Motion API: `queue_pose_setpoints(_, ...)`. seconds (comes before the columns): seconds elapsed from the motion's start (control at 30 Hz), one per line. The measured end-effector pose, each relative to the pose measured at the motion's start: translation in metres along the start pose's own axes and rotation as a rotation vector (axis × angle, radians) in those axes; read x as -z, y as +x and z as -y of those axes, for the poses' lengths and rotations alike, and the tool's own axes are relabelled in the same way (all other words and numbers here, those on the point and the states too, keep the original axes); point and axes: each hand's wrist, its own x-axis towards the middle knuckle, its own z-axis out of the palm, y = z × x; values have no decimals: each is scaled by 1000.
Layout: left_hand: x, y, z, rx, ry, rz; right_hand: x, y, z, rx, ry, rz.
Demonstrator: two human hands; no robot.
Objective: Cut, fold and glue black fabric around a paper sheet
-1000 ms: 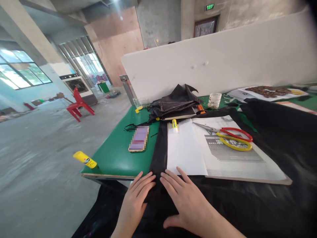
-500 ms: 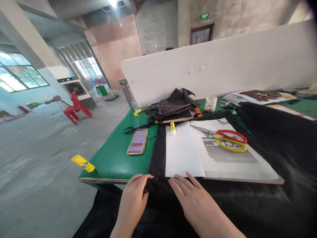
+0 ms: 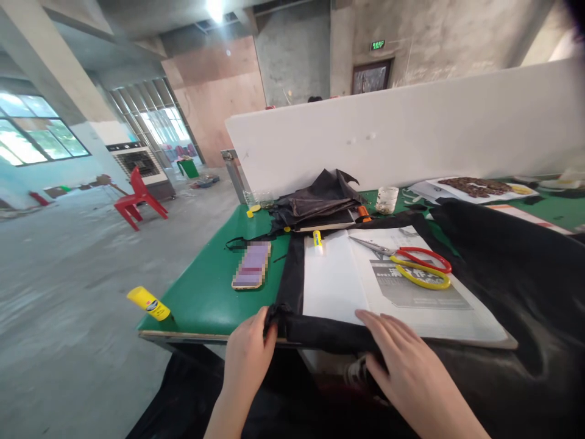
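Black fabric (image 3: 329,332) is folded up along the near edge of an open booklet (image 3: 333,274) with white and printed pages. My left hand (image 3: 249,347) is closed on a bunched corner of this fabric at the table's near edge. Farther right, my right hand (image 3: 402,353) rests with its fingers stretched over the folded strip and the booklet's lower edge, its thumb apart and lower down. Scissors (image 3: 420,268) with red and yellow handles lie on the booklet. A small glue stick (image 3: 317,242) stands near its top left.
The green table (image 3: 205,299) carries a phone (image 3: 252,265) and, at its left corner, a yellow glue tube (image 3: 148,303). Crumpled black cloth (image 3: 320,198) and a clear cup (image 3: 387,200) sit toward a white partition (image 3: 388,134). A red chair (image 3: 141,198) stands on the floor.
My right hand has slid right along the booklet's near edge. The black fabric there now overlaps the page edge as a folded strip. My left hand keeps its hold on the bunched corner.
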Motion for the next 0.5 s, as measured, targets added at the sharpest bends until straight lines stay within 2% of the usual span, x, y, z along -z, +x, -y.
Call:
queue_pose_setpoints(0.1, -2, 7, -1, 9, 10, 7, 8, 4, -8, -111, -20, -117)
queue_pose_setpoints(0.3, -6, 22, 2, -1, -18, 119, 8, 24, -35, -189, -101, -147)
queue_pose_setpoints(0.5, -11, 30, 3, 48, -42, 219, -8, 39, -63, -202, -190, 36)
